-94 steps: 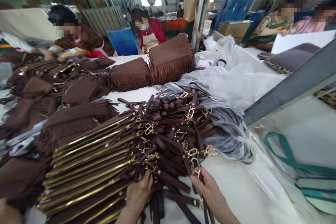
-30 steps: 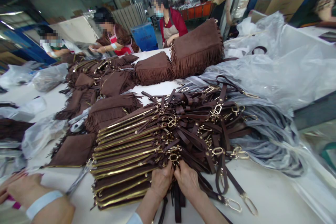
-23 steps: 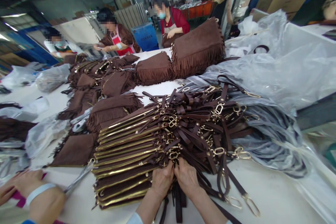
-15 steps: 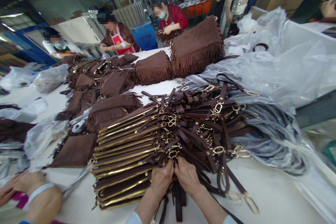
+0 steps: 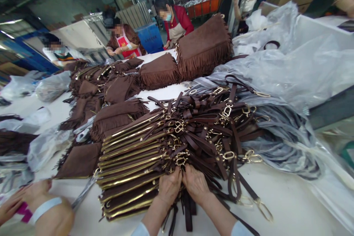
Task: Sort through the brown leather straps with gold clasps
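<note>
My left hand (image 5: 170,183) and my right hand (image 5: 195,183) meet at the right end of a stack of dark brown pouches (image 5: 129,169) with gold zippers. Fingers of both hands are closed in a pinch, thumbs almost touching, beside a gold clasp (image 5: 181,159). What lies between the fingertips is hidden. Brown leather wrist straps (image 5: 204,120) with gold clips spread in a heap right of the zipper ends. Several strap ends (image 5: 188,210) hang down below my hands. One strap with an oval gold clip (image 5: 264,209) reaches toward the right front.
Brown fringed bags (image 5: 204,44) stand behind the stack. Grey wrapped straps (image 5: 287,143) and clear plastic sheeting (image 5: 276,70) cover the right side. At lower left, another person's arm with a pale band (image 5: 47,208) rests near a flat pouch (image 5: 79,160). Several co-workers (image 5: 177,22) stand across the table.
My hands stay pinched at the same spot. The neighbour's arm at lower left has shifted slightly right. Across the table, the co-worker in red has lowered their hands, and the brown fringed piece no longer shows.
</note>
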The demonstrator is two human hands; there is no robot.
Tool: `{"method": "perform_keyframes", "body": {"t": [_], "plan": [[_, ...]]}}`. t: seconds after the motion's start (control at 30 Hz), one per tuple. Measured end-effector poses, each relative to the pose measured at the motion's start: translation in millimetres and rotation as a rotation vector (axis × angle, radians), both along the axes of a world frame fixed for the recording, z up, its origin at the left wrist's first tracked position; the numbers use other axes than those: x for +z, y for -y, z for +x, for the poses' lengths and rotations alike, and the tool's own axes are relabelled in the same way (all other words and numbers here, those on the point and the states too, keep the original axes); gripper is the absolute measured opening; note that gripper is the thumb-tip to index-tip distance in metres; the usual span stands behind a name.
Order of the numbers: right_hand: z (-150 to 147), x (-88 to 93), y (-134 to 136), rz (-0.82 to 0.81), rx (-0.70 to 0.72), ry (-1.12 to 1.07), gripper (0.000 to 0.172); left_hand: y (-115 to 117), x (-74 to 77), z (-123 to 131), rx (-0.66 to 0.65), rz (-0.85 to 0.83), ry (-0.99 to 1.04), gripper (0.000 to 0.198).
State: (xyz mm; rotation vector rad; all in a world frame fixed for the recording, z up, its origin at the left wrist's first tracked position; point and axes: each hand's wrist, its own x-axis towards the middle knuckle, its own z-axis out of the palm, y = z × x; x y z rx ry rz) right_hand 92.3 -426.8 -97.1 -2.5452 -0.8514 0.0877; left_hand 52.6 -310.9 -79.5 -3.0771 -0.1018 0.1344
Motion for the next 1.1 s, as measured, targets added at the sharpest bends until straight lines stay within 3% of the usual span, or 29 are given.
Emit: {"method": "perform_keyframes", "body": {"t": [0.23,0.43,0.67,0.8,0.93,1.0,1.03,1.1], "plan": [[-5.5,-1.1,5.6,0.031,-0.003,-0.087,0.022,2.6,10.1,0.8,-0.086,-0.013,-0.069,0.030],[4.7,17.6,21.4,0.118,-0.026,-0.278,0.016,-8.5,1.3,-8.1,-0.092,-0.065,-0.055,0.032],[45.0,54.2,18.0,0.268,-0.059,-0.490,0.009,-20.8,-4.8,-50.9,-0.476,-0.112,0.511,0.051],[53.6,66.0,6.4,0.299,-0.057,-0.526,0.006,-11.7,-0.3,-67.6,-0.576,-0.169,0.547,0.050],[56.5,75.3,0.8,0.300,-0.039,-0.539,0.008,0.4,-1.9,-64.6,-0.638,-0.200,0.494,0.044],[56.5,79.4,-0.2,0.289,-0.037,-0.540,0.008,5.0,-6.5,-61.1,-0.614,-0.162,0.465,0.041],[56.2,81.1,-0.6,0.283,-0.035,-0.538,0.008,6.9,-9.0,-59.0,-0.538,-0.128,0.450,0.040],[55.6,83.5,-1.9,0.273,-0.028,-0.532,0.009,10.5,-11.9,-53.7,-0.262,-0.054,0.382,0.035]]}}
